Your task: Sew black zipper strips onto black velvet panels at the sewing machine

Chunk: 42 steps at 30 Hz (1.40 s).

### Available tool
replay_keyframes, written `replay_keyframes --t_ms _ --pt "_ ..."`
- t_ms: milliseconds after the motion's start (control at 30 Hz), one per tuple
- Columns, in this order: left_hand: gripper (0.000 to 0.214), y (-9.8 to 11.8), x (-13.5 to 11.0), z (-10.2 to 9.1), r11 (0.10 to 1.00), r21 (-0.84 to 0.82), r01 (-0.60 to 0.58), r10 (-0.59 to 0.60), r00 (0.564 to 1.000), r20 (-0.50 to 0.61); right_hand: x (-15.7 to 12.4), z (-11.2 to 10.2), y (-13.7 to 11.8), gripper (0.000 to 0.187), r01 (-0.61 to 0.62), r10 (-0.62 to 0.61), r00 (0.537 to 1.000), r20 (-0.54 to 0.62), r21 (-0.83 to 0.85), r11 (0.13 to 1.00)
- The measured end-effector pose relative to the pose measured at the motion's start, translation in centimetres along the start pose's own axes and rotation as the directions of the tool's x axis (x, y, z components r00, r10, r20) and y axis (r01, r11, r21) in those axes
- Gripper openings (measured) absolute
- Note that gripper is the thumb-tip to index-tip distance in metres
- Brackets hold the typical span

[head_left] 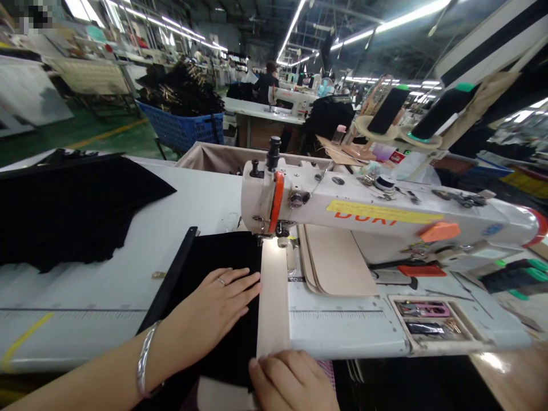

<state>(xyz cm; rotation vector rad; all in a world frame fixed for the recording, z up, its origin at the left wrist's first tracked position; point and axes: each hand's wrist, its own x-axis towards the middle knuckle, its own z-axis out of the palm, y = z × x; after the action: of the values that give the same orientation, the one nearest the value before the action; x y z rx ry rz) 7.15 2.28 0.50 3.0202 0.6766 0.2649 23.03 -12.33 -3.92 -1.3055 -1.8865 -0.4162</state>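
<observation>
My left hand (218, 308) lies flat on a piece of black fabric (218, 251), its fingers stretched toward the fabric's right edge. Along that edge runs a long beige strip (274, 302), reaching up under the needle area of a white sewing machine (317, 200). At the table's front edge my right hand (293, 379) is closed on the strip's near end, fingers bent over it and thumb at the fabric's edge. Beneath the hands the fabric hangs off the table, with a pale piece (222, 394) showing below. The needle itself is too small to make out.
Beige panels (338, 262) are stacked under the machine arm. A tool tray (432, 322) is set in the table at right. Black fabric (64, 205) lies at left. Thread cones (389, 108) stand behind the machine; a blue basket (184, 125) stands beyond the table.
</observation>
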Motion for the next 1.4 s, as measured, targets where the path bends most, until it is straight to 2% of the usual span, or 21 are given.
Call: replay_keyframes --t_ms 133,333,500,600,700,833,1067,1400 --pt "0.041 -0.2 0.4 -0.1 1.000 0.012 -0.024 0.024 1.000 0.006 1.6 -0.7 1.1 0.030 0.015 -0.019 0.994 0.105 0.044 0.999" --pt "0.031 1.7 -1.6 -1.3 0.983 -0.044 -0.180 0.178 0.983 -0.040 2.5 -0.6 2.6 0.024 0.006 -0.024 0.982 0.188 0.096 0.995" --pt "0.033 1.1 -2.3 -0.1 0.956 -0.176 -0.234 0.208 0.966 -0.156 3.1 -0.5 3.2 0.023 -0.073 0.031 0.963 0.269 0.149 0.986" --pt "0.035 0.0 -2.0 1.0 0.942 -0.244 -0.229 0.188 0.966 -0.177 3.7 -0.3 3.5 0.026 -0.149 0.089 0.936 0.342 0.151 0.977" --pt "0.037 -0.9 -1.7 1.5 0.947 -0.242 -0.213 0.184 0.973 -0.139 4.2 0.0 3.8 0.028 -0.178 0.107 0.921 0.375 0.159 0.971" --pt "0.038 -1.9 -1.2 1.6 0.956 -0.209 -0.204 0.192 0.979 -0.074 4.7 0.5 4.5 0.029 -0.195 0.114 0.905 0.410 0.160 0.968" --pt "0.035 -3.3 0.5 1.9 0.970 -0.156 -0.188 0.172 0.979 -0.113 5.7 1.2 5.8 0.033 -0.207 0.131 0.886 0.445 0.127 0.970" --pt "0.032 -5.5 3.4 1.8 0.987 -0.111 -0.119 0.110 0.990 -0.089 7.5 2.2 7.5 0.034 -0.217 0.164 0.857 0.489 0.054 0.975"
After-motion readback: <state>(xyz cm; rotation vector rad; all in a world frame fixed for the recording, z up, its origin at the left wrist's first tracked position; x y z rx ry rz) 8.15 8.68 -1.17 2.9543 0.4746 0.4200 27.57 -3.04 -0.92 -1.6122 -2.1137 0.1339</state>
